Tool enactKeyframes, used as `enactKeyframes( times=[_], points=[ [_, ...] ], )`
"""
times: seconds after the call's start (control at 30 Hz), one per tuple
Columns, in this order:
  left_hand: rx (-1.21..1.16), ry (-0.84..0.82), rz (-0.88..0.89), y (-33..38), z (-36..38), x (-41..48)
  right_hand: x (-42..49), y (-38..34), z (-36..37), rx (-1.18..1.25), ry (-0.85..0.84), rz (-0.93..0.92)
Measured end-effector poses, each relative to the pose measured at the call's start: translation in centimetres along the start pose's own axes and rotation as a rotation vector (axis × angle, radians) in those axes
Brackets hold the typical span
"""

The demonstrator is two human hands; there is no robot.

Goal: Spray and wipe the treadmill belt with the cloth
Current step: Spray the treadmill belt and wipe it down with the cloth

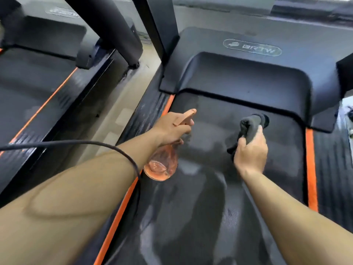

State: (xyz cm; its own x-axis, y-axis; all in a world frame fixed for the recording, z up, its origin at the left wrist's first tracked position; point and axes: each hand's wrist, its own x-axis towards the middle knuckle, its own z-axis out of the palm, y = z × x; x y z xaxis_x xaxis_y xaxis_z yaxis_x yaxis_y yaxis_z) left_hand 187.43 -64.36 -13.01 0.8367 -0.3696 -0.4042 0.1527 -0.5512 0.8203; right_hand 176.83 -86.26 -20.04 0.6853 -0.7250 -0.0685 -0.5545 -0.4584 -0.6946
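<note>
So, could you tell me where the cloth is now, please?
In the head view the cloth is bunched in the right hand over the belt, right of the spray bottle.

to my left, a second treadmill (28, 88) with an orange stripe (47, 100) and a black post (107, 27); pale floor (124, 115) runs beside it.

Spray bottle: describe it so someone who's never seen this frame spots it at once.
Start at the dark treadmill belt filling the middle of the view, then go to its left orange edge stripe. There the left hand grips the spray bottle by its neck, nozzle aimed forward. It is the only clear, peach-tinted thing; the cloth in the right hand is dark grey.
</note>
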Motion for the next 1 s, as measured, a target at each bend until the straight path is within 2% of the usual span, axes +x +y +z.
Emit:
enactKeyframes(
  times=[0.1,0.17,0.23,0.4,0.53,1.0],
  points=[
    [-0.038,0.031,-0.009,-1.7,1.4,3.4,1.3,5.1,4.1,-0.407,-0.1,-0.185],
    [-0.053,0.024,-0.07,-2.3,2.4,5.7,1.2,7.7,6.8,-0.551,-0.214,-0.186],
    [-0.062,0.009,-0.127,-3.0,3.3,8.1,0.8,9.1,8.7,-0.616,-0.194,-0.196],
    [-0.07,0.059,-0.181,-3.9,4.5,12.8,0.7,9.9,10.0,-0.635,-0.053,-0.24],
    [-0.115,0.122,-0.244,-2.8,4.5,14.9,1.0,9.8,9.9,-0.614,-0.024,-0.254],
    [-0.017,0.081,-0.306,-4.6,3.5,14.2,0.6,9.7,10.1,-0.585,0.028,-0.27]
  ],
)
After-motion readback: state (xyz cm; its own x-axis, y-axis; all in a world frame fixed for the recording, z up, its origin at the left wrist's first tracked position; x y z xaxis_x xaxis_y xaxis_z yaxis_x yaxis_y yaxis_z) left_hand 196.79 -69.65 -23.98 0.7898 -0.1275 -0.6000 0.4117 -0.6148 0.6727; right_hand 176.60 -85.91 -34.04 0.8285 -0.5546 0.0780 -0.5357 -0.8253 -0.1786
